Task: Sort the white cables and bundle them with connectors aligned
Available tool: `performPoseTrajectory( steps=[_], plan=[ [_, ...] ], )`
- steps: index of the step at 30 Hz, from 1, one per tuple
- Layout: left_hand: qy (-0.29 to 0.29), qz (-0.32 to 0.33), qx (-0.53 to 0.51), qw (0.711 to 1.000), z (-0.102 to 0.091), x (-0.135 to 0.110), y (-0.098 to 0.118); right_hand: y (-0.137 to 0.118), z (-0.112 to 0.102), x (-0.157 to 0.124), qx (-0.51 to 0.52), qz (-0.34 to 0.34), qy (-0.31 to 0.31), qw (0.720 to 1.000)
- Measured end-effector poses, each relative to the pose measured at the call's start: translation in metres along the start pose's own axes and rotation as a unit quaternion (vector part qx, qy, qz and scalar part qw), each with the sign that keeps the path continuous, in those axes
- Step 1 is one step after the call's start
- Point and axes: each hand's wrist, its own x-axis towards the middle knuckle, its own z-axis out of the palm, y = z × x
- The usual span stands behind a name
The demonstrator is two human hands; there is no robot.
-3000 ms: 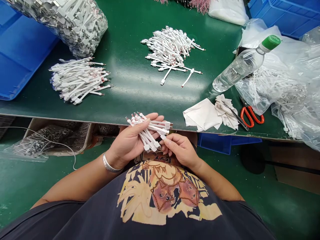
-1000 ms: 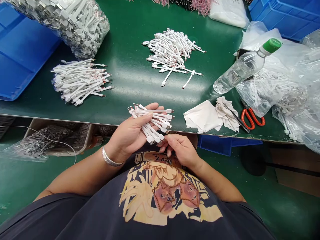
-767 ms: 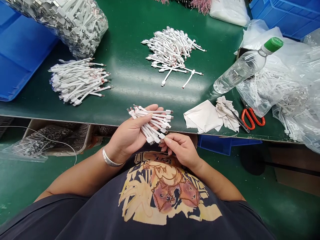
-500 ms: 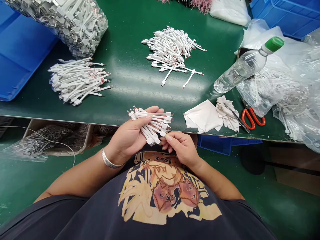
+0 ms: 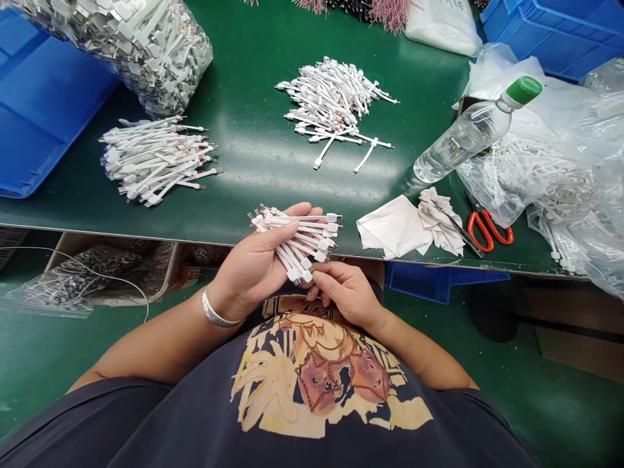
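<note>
A fanned bundle of short white USB cables lies across my left hand, my thumb pressing it down and my fingers behind it. White plugs with metal tips point right and down; bare reddish wire ends stick out at the upper left. My right hand is closed at the bundle's lower right, thumb and forefinger pinching the plug end of one cable. Its other fingers are curled below. On the green table, one pile of similar cables lies at the left and another pile farther back, with two loose cables before it.
A clear bag of connectors and a blue bin stand at the left. To the right are a water bottle, white cloths, tweezers, red-handled scissors and plastic bags. The table's front edge runs just beyond my hands.
My right hand has slid slightly left and down along the plug ends, from one cable's plug to a lower one. My left hand keeps its hold on the bundle. The view has shifted slightly.
</note>
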Motion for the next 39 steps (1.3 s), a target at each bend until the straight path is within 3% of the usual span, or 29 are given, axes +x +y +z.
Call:
performPoseTrajectory(
  steps=[11, 21, 31, 39],
  plan=[
    [-0.004, -0.017, -0.022, 1.0, 0.001, 0.001, -0.005, -0.006, 0.006, 0.001, 0.073, -0.008, 0.004, 0.997],
    [-0.005, -0.017, -0.019, 1.0, 0.0, 0.003, -0.006, -0.006, -0.002, 0.0, -0.029, -0.012, 0.03, 0.999],
    [-0.01, -0.024, -0.015, 1.0, -0.001, 0.003, -0.005, -0.011, -0.002, 0.002, -0.018, -0.046, 0.089, 0.995],
    [-0.017, -0.005, -0.012, 1.0, -0.002, 0.004, -0.001, -0.006, -0.006, -0.001, -0.013, -0.011, -0.008, 1.0]
  ],
)
